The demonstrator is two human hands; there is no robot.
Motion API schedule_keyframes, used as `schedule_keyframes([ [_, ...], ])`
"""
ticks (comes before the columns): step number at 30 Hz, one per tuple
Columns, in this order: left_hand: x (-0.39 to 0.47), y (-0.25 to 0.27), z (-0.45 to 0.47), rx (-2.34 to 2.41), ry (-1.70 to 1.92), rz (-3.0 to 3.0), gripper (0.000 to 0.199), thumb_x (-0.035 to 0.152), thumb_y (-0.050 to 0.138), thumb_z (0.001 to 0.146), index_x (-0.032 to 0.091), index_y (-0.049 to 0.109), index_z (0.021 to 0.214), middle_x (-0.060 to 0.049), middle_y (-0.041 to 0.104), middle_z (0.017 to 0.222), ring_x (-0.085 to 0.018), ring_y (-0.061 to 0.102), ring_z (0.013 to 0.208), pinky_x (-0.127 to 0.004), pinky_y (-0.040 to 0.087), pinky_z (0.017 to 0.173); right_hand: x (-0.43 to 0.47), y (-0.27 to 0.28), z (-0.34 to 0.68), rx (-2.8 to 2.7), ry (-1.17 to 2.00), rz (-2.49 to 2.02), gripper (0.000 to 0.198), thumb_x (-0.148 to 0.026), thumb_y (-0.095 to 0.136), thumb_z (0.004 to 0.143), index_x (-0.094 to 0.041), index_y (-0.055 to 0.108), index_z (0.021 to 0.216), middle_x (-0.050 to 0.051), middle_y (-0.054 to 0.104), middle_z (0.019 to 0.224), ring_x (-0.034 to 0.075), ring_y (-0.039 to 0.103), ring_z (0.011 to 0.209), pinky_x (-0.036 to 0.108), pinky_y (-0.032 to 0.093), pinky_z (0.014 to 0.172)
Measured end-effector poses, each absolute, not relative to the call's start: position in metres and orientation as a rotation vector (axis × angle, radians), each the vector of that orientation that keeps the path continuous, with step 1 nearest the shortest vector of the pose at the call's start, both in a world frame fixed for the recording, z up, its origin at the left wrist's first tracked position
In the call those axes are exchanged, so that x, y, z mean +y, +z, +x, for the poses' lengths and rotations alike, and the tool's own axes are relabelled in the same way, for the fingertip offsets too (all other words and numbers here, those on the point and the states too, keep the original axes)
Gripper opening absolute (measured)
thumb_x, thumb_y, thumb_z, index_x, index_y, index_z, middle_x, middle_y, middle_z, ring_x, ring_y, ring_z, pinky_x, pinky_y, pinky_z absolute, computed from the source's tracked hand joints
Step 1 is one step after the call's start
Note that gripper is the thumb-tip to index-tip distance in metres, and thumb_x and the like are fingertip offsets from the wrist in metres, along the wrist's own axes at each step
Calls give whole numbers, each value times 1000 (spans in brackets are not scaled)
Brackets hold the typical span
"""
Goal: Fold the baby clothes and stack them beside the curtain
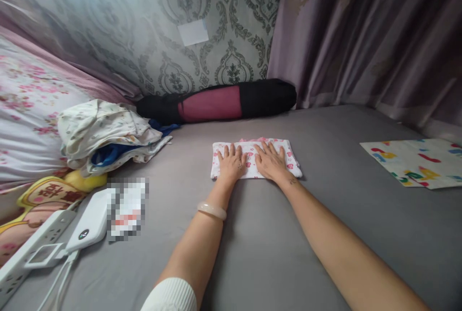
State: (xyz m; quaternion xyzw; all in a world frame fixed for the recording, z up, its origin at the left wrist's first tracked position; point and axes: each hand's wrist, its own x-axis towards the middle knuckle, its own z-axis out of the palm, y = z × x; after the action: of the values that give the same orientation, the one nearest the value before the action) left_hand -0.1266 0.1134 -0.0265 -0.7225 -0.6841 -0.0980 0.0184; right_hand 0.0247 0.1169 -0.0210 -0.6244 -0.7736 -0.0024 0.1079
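A white cloth with pink prints (251, 159), folded into a flat rectangle, lies on the grey bed sheet (267, 253). My left hand (231, 162) rests flat on its left half with the fingers spread. On the right half, my right hand (270, 161) presses down in the same way, palm down and fingers apart. A pink frilly edge pokes out along the far side of the cloth. Neither hand grips anything. What kind of cloth item it is does not show.
At the wall lies a long black and maroon bag (212, 103). Crumpled clothes (104, 128), a yellow cushion (54, 193), a power strip (36, 246), a white power bank (92, 219) with cables, and a blurred-out item are on the left. A colourful patterned folded piece (418, 164) lies right.
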Motion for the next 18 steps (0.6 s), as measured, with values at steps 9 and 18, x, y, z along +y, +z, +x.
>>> schedule_keyframes([
  [9,113,-22,-138,-2169,-345,-2134,58,47,21,98,17,41,144,-15,36,153,-32,25,144,-56,19,115,119,-23,34,-2182,-67,-1933,54,-34,22,98,-20,39,147,9,31,155,28,21,144,58,10,113],
  [18,114,-24,-138,-2222,-306,-2161,58,48,21,98,18,38,145,-14,35,153,-31,25,144,-54,24,114,120,-24,35,-2202,-52,-1964,54,-34,21,98,-20,38,148,8,31,156,27,19,144,58,11,113],
])
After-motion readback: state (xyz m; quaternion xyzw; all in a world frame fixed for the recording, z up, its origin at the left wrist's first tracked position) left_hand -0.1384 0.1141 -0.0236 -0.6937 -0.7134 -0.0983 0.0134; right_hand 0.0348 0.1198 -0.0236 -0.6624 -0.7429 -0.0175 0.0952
